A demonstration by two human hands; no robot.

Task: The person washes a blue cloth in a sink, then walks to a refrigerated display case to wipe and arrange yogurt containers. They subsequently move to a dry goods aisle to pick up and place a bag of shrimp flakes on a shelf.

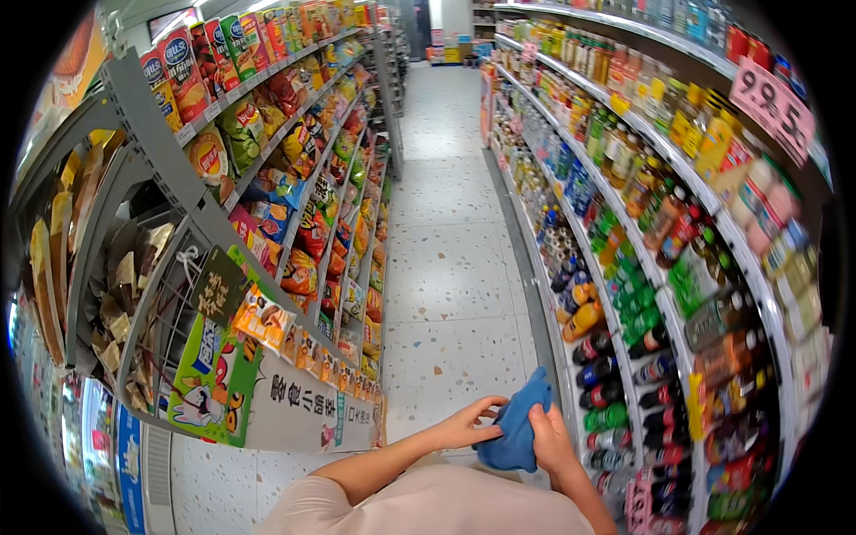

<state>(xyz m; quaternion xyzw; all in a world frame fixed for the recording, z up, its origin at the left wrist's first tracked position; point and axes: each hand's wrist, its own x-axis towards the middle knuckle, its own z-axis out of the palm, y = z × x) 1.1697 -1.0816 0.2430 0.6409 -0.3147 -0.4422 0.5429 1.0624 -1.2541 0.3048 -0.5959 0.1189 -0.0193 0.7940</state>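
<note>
A bunched blue cloth [513,431] is between my two hands, in front of my body at the lower middle right. My right hand [550,428] grips its right side, with the thumb lying on top of the fabric. On the cloth's left side, my left hand [471,422] has bent fingers that touch or pinch the edge; part of that contact is hidden by the folds. The cloth hangs above the speckled tile floor [448,274], close to the shelves of drinks.
Shelves of bottled drinks [628,354] line the right side of the aisle. Packed snack bags [314,231] fill the left shelves, with chip canisters [180,73] on top. A rack end with a cardboard display panel [301,408] juts out at the lower left. Boxes [448,53] stand at the far end.
</note>
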